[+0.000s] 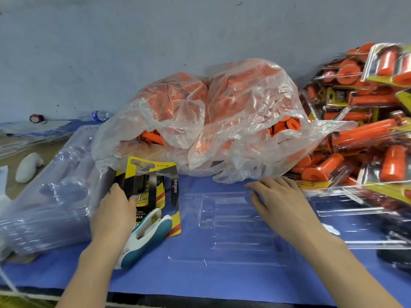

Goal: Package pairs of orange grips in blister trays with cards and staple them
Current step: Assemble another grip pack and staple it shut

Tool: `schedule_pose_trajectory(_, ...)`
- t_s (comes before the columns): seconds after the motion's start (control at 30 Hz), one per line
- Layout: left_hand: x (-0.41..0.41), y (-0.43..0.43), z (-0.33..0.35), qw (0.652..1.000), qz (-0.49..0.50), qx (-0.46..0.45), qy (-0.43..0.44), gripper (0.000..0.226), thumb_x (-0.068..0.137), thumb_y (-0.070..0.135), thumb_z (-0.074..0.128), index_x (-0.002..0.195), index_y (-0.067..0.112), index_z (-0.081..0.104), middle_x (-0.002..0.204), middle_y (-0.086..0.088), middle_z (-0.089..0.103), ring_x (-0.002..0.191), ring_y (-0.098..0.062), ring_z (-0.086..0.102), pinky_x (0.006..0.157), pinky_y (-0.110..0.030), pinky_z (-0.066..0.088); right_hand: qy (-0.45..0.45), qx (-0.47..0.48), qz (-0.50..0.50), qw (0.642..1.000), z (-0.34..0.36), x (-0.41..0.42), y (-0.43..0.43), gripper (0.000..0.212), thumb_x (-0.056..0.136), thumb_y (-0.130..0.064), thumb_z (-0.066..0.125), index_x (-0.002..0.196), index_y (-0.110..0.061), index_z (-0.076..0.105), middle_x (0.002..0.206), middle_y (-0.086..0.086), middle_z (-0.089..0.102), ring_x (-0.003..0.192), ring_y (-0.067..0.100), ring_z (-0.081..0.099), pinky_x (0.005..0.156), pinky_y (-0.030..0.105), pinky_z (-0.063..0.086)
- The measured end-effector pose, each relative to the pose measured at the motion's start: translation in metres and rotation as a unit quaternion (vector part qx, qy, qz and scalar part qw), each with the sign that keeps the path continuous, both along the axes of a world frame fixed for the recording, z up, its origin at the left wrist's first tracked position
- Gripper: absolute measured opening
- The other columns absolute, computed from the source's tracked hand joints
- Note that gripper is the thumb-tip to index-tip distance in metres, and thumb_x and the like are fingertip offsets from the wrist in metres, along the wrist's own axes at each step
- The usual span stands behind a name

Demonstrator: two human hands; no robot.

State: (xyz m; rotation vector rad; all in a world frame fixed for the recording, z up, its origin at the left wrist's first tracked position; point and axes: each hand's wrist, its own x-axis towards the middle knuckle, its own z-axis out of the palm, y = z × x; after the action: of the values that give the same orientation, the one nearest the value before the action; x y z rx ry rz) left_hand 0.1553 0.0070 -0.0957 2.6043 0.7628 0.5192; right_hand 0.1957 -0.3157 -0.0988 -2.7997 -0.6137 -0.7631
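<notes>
Hands: left hand (112,211) pinches the top card (153,192) by its left edge, likely to lift it; right hand (282,203) lies flat, fingers loosely spread, on the far rim of the blister tray (233,232), probably steadying it.
Pose: both forearms reach toward 12 o'clock, palms down.
Stapler (149,236): on the cards, at the left hand's 4 o'clock, handy.
Orange grips (289,125): in clear bags (222,103) at 12 o'clock; tray looks empty.
</notes>
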Motion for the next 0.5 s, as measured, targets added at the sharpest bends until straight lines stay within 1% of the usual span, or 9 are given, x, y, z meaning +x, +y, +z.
schedule_pose_trajectory(0.07, 0.004, 0.004, 0.000, 0.998, -0.006, -0.041, -0.040, 0.036, 0.098, 0.025, 0.055, 0.127, 0.004, 0.051, 0.112, -0.018, 0.065, 0.102, -0.040, 0.060, 0.081, -0.048, 0.050, -0.019, -0.001, 0.009, 1.000, 0.001, 0.000, 0.001, 0.020, 0.089, -0.019, 0.066, 0.107, -0.020, 0.074, 0.096, -0.001, 0.071, 0.087, 0.028, 0.066, 0.089, 0.044, 0.049)
schedule_pose_trajectory(0.1, 0.005, 0.006, 0.001, 0.996, -0.008, -0.062, -0.067, 0.036, 0.098, 0.026, 0.055, 0.128, 0.005, 0.053, 0.112, -0.016, 0.066, 0.102, -0.038, 0.060, 0.081, -0.046, 0.049, -0.026, -0.001, 0.017, 1.000, 0.001, 0.000, 0.002, 0.020, 0.088, -0.018, 0.066, 0.106, -0.020, 0.074, 0.096, -0.001, 0.071, 0.087, 0.028, 0.066, 0.090, 0.044, 0.049)
schedule_pose_trajectory(0.13, 0.006, 0.008, 0.003, 0.992, -0.011, -0.075, -0.100, 0.034, 0.098, 0.027, 0.056, 0.125, 0.006, 0.057, 0.108, -0.015, 0.067, 0.099, -0.037, 0.060, 0.079, -0.045, 0.048, -0.029, -0.002, 0.025, 0.999, 0.000, 0.000, 0.002, 0.020, 0.088, -0.018, 0.066, 0.106, -0.020, 0.074, 0.096, -0.001, 0.071, 0.087, 0.028, 0.066, 0.090, 0.045, 0.049)
schedule_pose_trajectory(0.2, 0.005, 0.008, 0.007, 0.982, -0.026, -0.082, -0.169, 0.024, 0.097, 0.029, 0.057, 0.110, 0.009, 0.061, 0.096, -0.010, 0.067, 0.090, -0.033, 0.059, 0.072, -0.041, 0.045, -0.030, -0.004, 0.036, 0.999, 0.000, 0.000, 0.002, 0.019, 0.088, -0.019, 0.066, 0.105, -0.022, 0.074, 0.095, -0.002, 0.070, 0.088, 0.027, 0.066, 0.091, 0.045, 0.049)
schedule_pose_trajectory(0.27, 0.001, 0.006, 0.013, 0.965, -0.044, -0.092, -0.240, 0.016, 0.097, 0.032, 0.058, 0.099, 0.017, 0.058, 0.086, 0.001, 0.063, 0.081, -0.025, 0.057, 0.063, -0.036, 0.040, -0.024, -0.003, 0.042, 0.999, -0.001, 0.000, 0.002, 0.018, 0.089, -0.020, 0.066, 0.104, -0.022, 0.075, 0.095, -0.003, 0.070, 0.089, 0.027, 0.065, 0.092, 0.045, 0.048)
schedule_pose_trajectory(0.33, -0.005, 0.004, 0.022, 0.943, -0.049, -0.100, -0.314, 0.018, 0.097, 0.038, 0.058, 0.094, 0.021, 0.054, 0.080, 0.013, 0.058, 0.072, -0.015, 0.054, 0.058, -0.026, 0.037, -0.021, 0.003, 0.045, 0.999, -0.002, 0.000, 0.003, 0.017, 0.089, -0.019, 0.067, 0.103, -0.022, 0.075, 0.094, -0.003, 0.070, 0.088, 0.028, 0.065, 0.092, 0.045, 0.048)
schedule_pose_trajectory(0.37, -0.008, 0.003, 0.026, 0.932, -0.047, -0.099, -0.346, 0.022, 0.096, 0.043, 0.057, 0.093, 0.022, 0.053, 0.078, 0.014, 0.057, 0.068, -0.011, 0.053, 0.056, -0.025, 0.036, -0.021, 0.008, 0.047, 0.999, -0.002, 0.000, 0.004, 0.017, 0.089, -0.018, 0.067, 0.103, -0.022, 0.075, 0.094, -0.002, 0.070, 0.088, 0.028, 0.065, 0.092, 0.045, 0.048)
schedule_pose_trajectory(0.4, -0.011, 0.001, 0.029, 0.923, -0.046, -0.092, -0.371, 0.026, 0.096, 0.048, 0.056, 0.092, 0.023, 0.053, 0.076, 0.014, 0.057, 0.066, -0.010, 0.054, 0.054, -0.025, 0.035, -0.020, 0.015, 0.049, 0.998, -0.001, 0.000, 0.004, 0.017, 0.089, -0.017, 0.067, 0.104, -0.021, 0.075, 0.095, -0.002, 0.070, 0.089, 0.028, 0.064, 0.092, 0.045, 0.048)
schedule_pose_trajectory(0.5, -0.017, -0.005, 0.036, 0.906, -0.070, -0.059, -0.413, 0.030, 0.096, 0.054, 0.053, 0.087, 0.026, 0.052, 0.072, 0.013, 0.057, 0.068, -0.003, 0.056, 0.054, -0.018, 0.039, -0.007, 0.039, 0.050, 0.998, 0.001, -0.001, 0.005, 0.021, 0.093, -0.018, 0.062, 0.111, -0.022, 0.072, 0.101, -0.003, 0.069, 0.095, 0.028, 0.062, 0.094, 0.042, 0.045)
